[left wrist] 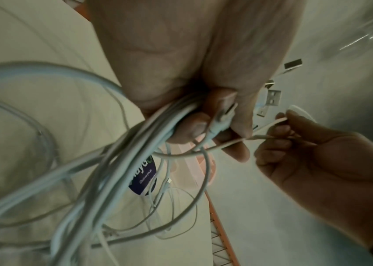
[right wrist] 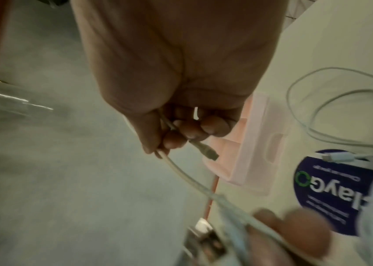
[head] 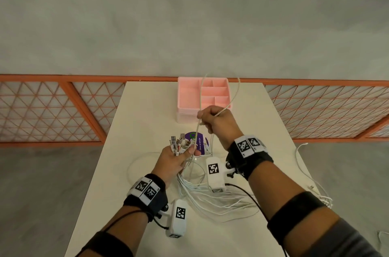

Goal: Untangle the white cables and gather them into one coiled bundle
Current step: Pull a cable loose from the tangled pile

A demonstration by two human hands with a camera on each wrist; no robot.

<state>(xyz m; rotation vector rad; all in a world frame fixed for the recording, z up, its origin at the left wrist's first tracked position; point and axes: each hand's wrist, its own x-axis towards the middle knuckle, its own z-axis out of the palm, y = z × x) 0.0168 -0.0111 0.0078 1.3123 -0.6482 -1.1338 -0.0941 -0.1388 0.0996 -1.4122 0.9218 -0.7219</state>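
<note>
My left hand (head: pixel 179 156) grips a bunch of white cables (head: pixel 212 198) just below their USB plugs (head: pixel 179 143), which stick up above the fist; the strands trail down onto the white table (head: pixel 147 109). In the left wrist view the cables (left wrist: pixel 117 162) run out under the curled fingers (left wrist: pixel 194 126). My right hand (head: pixel 214 120), raised above and right of the left, holds one white cable (head: pixel 233 97) that arches up over the pink tray and runs down to the left hand. The right wrist view shows its fingers (right wrist: pixel 181 135) curled round the cable (right wrist: pixel 181 171), a small plug (right wrist: pixel 206 151) poking out.
A pink compartment tray (head: pixel 189 97) stands at the table's far edge. A round purple sticker (head: pixel 201 143) lies on the table under the hands. More white cable (head: pixel 307 174) hangs over the right table edge. An orange lattice railing (head: pixel 52 109) runs behind the table.
</note>
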